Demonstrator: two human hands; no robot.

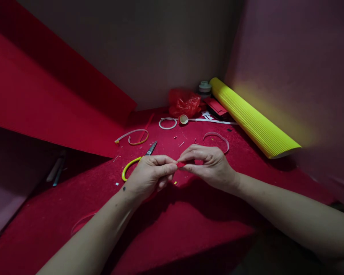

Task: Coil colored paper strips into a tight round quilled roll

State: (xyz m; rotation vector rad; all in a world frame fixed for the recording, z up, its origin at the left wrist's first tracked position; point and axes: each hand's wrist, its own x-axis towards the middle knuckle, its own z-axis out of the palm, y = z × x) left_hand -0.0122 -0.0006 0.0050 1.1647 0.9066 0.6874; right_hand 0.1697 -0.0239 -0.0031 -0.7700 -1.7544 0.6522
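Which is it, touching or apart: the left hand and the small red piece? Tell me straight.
Touching. The head view shows it: the small red piece meets the thumb tip of the left hand, with no gap between.

The bag (186, 104) is glossy, crinkled plastic; the roll (253, 119) matt, ridged; the scissor blades (152, 148) metal.
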